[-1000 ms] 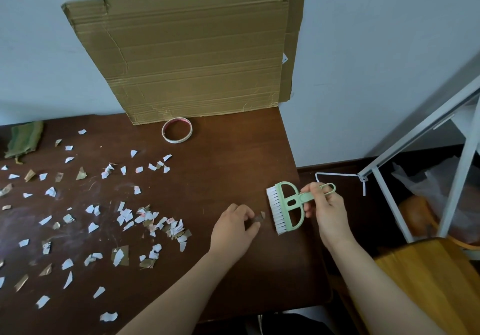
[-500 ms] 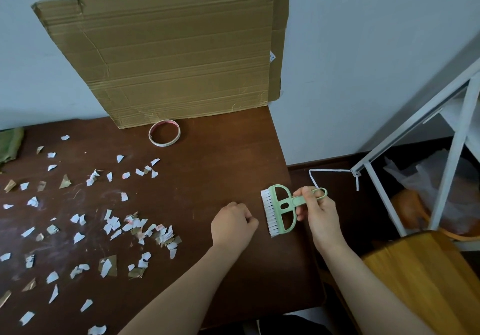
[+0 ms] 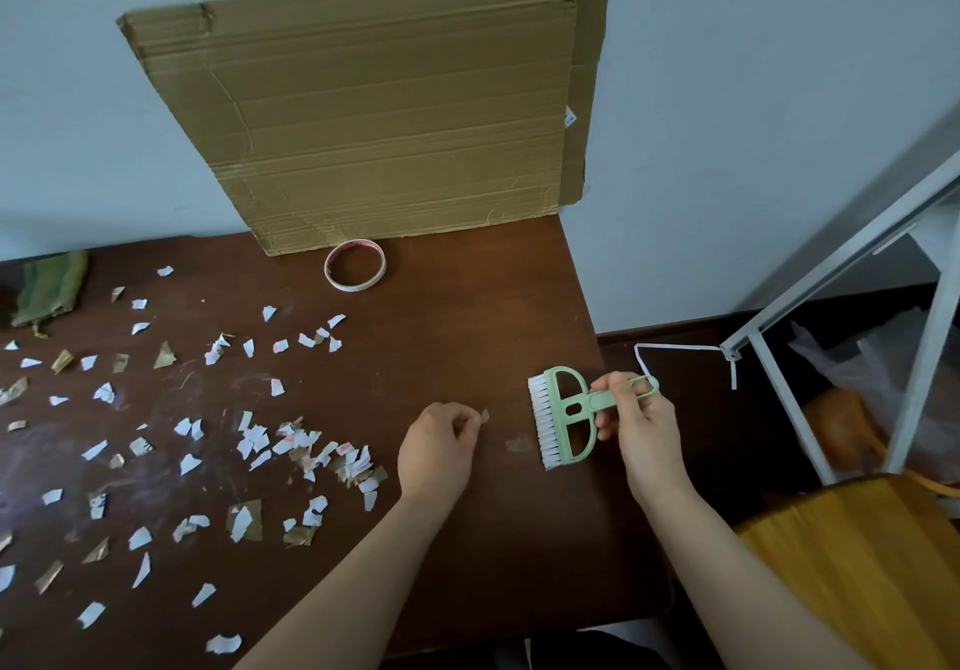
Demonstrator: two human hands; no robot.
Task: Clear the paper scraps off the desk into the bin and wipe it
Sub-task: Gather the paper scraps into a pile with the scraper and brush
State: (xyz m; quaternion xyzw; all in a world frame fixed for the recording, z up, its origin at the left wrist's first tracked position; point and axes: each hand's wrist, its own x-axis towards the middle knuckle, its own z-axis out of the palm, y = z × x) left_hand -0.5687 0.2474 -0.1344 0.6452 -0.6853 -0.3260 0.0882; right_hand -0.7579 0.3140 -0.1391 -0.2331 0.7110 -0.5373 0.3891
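Several white and brown paper scraps lie scattered over the left and middle of the dark brown desk. My right hand grips the handle of a green hand brush, whose white bristles point left near the desk's right edge. My left hand sits on the desk left of the brush, fingers curled, pinching a small brown scrap. Another brown scrap lies flat between my left hand and the bristles. No bin is in view.
A cardboard sheet leans on the wall at the desk's back. A tape roll lies in front of it. A green cloth sits far left. A white metal frame and a yellow wooden seat stand to the right.
My left hand has lifted a small brown scrap in its fingertips, leaving another on the desk by the bristles. The brush has stayed put by the desk's right edge.
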